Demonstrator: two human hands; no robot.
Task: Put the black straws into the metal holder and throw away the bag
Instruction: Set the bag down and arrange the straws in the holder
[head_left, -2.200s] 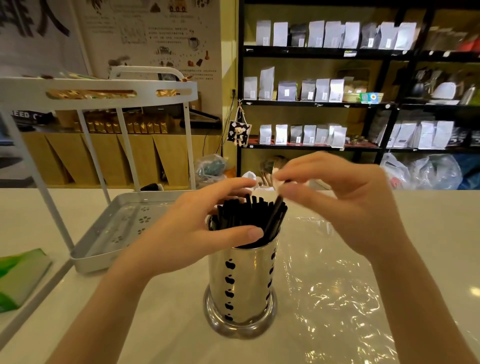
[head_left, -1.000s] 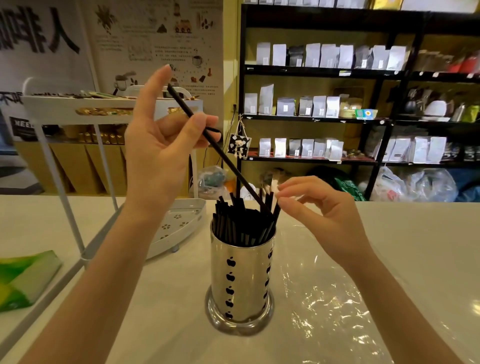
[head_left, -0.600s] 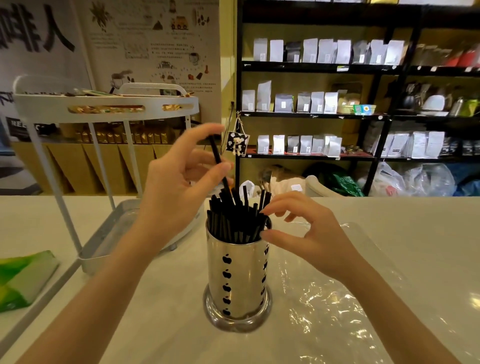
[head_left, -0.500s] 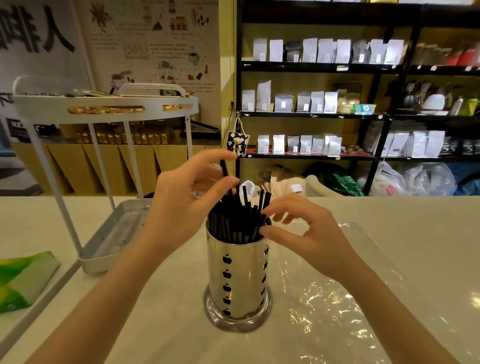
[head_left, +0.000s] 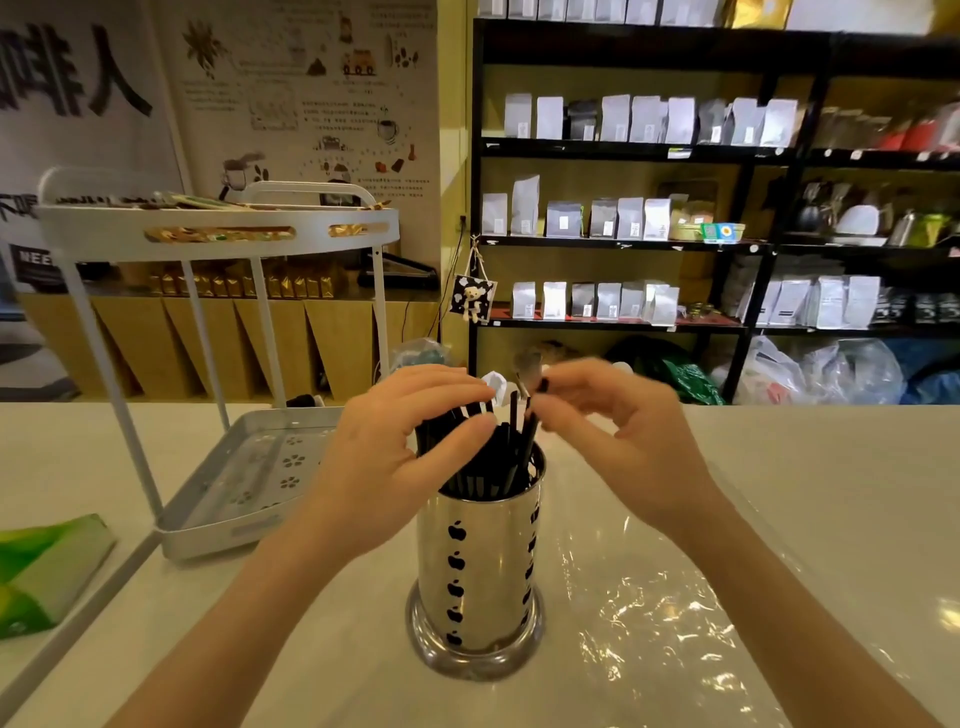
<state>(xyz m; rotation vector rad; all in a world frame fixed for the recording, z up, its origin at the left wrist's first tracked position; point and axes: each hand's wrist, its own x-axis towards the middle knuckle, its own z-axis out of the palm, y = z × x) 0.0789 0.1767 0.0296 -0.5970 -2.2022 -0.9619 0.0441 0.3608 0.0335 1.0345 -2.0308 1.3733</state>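
A shiny metal holder (head_left: 475, 571) with black apple-shaped cut-outs stands upright on the pale counter, packed with black straws (head_left: 498, 460). My left hand (head_left: 384, 467) curls over the straw tops on the holder's left side, thumb and fingers closed around them. My right hand (head_left: 618, 431) hovers at the holder's upper right, slightly blurred, its fingertips pinching the tip of one straw that sticks up. The clear plastic bag (head_left: 660, 613) lies flat and crinkled on the counter, right of the holder and under my right forearm.
A white two-tier metal rack stands to the left, its lower tray (head_left: 244, 483) close to my left wrist. A green packet (head_left: 41, 566) lies at the counter's left edge. Black shelves with pouches (head_left: 623, 218) stand behind the counter.
My left hand came down from head height and slid its single straw into the holder; it now closes over the straw tops. My right hand rose from the rim to a straw tip.
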